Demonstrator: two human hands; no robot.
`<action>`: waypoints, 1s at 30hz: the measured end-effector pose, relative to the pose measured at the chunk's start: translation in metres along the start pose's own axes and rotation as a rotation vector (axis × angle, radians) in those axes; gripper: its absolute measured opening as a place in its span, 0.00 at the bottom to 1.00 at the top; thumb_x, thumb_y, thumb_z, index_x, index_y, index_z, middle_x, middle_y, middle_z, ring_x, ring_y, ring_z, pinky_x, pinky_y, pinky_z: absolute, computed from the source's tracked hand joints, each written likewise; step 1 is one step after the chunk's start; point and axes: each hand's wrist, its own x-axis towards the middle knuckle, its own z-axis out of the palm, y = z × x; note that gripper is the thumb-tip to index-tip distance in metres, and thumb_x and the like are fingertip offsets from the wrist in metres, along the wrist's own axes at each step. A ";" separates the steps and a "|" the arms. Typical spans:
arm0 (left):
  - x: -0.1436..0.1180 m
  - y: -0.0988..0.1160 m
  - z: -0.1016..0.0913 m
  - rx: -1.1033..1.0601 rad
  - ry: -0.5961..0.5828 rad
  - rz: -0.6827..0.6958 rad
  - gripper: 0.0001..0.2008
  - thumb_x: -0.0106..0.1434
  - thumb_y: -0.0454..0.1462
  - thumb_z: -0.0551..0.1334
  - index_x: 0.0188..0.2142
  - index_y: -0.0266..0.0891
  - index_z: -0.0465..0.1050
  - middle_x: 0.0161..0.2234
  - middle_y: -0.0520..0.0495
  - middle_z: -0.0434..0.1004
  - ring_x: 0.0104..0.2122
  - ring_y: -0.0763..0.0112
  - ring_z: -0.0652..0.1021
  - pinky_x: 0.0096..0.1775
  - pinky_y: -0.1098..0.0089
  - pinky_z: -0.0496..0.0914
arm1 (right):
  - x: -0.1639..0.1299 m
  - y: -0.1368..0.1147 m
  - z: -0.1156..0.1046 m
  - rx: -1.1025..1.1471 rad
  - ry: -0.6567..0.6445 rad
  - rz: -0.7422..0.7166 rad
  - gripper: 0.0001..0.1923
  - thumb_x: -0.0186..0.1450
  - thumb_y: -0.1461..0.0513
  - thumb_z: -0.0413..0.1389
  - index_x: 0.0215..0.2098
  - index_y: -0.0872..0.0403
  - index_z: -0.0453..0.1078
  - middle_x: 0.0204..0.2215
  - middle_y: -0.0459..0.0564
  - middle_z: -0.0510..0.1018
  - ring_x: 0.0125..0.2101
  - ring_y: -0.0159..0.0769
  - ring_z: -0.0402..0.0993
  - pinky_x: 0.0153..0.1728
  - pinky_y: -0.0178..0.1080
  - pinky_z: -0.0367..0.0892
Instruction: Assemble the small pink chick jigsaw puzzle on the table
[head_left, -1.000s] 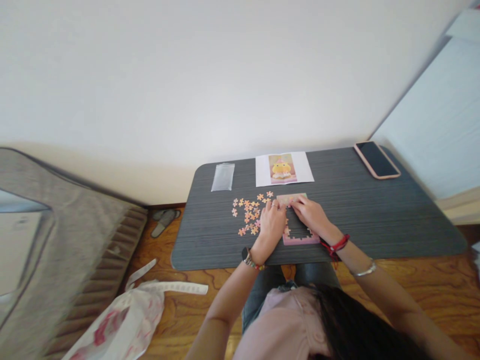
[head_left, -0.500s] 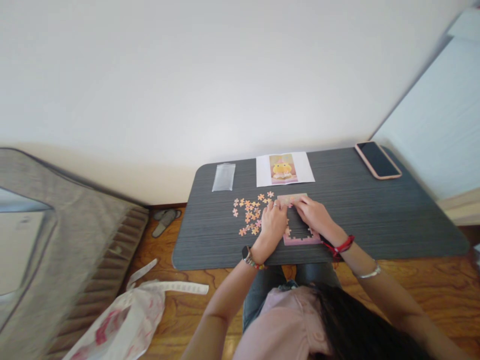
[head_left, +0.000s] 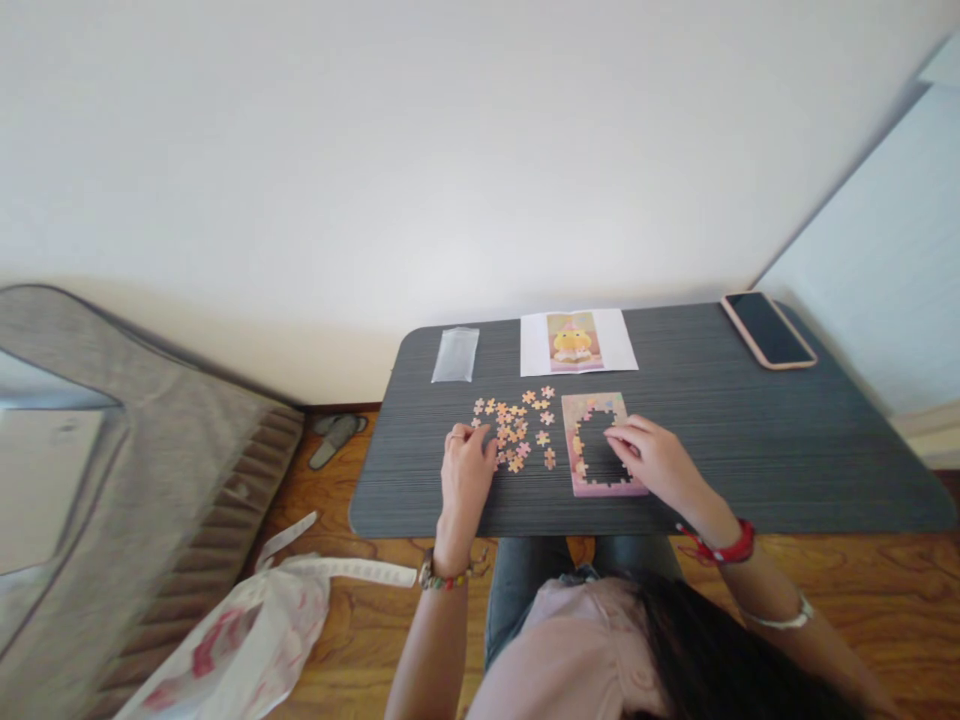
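A puzzle border [head_left: 594,402] of joined pieces lies on the dark table, with bare tabletop inside it. My right hand [head_left: 660,465] is over its right side, thumb and fingertips drawn together above the opening; whether a piece is between them is hidden. Left of the border lies a cluster of loose orange and pink puzzle pieces [head_left: 512,424]. At the cluster's left edge is my left hand [head_left: 466,475], thumb and index finger slightly apart beside the pieces. It holds nothing that I can see.
A sheet with a yellow character picture [head_left: 574,340] lies behind the puzzle. A clear plastic bag [head_left: 456,355] is at the back left, a phone [head_left: 768,328] at the back right. Slippers [head_left: 336,438] and a white plastic bag [head_left: 247,640] rest on the wooden floor.
My left hand has moved left from the puzzle border's top to the loose pieces. My right hand has drawn back towards the border's right side, uncovering its top edge.
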 end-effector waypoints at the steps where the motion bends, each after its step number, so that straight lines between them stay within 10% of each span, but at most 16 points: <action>1: -0.002 -0.008 -0.003 0.016 0.000 -0.029 0.11 0.59 0.35 0.57 0.41 0.40 0.73 0.33 0.46 0.66 0.36 0.65 0.70 0.41 0.64 0.69 | 0.002 -0.005 0.003 0.004 -0.007 -0.001 0.12 0.65 0.61 0.48 0.33 0.52 0.74 0.30 0.50 0.75 0.30 0.34 0.72 0.34 0.36 0.66; 16: -0.018 0.007 0.001 -0.129 -0.125 0.009 0.09 0.58 0.33 0.60 0.39 0.39 0.74 0.34 0.47 0.67 0.37 0.67 0.70 0.43 0.67 0.68 | 0.041 -0.056 0.045 -0.120 -0.375 -0.026 0.10 0.64 0.63 0.51 0.42 0.53 0.71 0.40 0.51 0.72 0.34 0.34 0.72 0.34 0.34 0.63; 30: -0.004 0.020 0.017 -0.031 -0.223 0.101 0.10 0.60 0.30 0.56 0.37 0.41 0.74 0.37 0.46 0.66 0.41 0.67 0.68 0.44 0.69 0.66 | 0.048 -0.081 0.065 -0.293 -0.400 0.008 0.14 0.67 0.58 0.45 0.37 0.58 0.69 0.39 0.55 0.70 0.34 0.36 0.72 0.32 0.36 0.64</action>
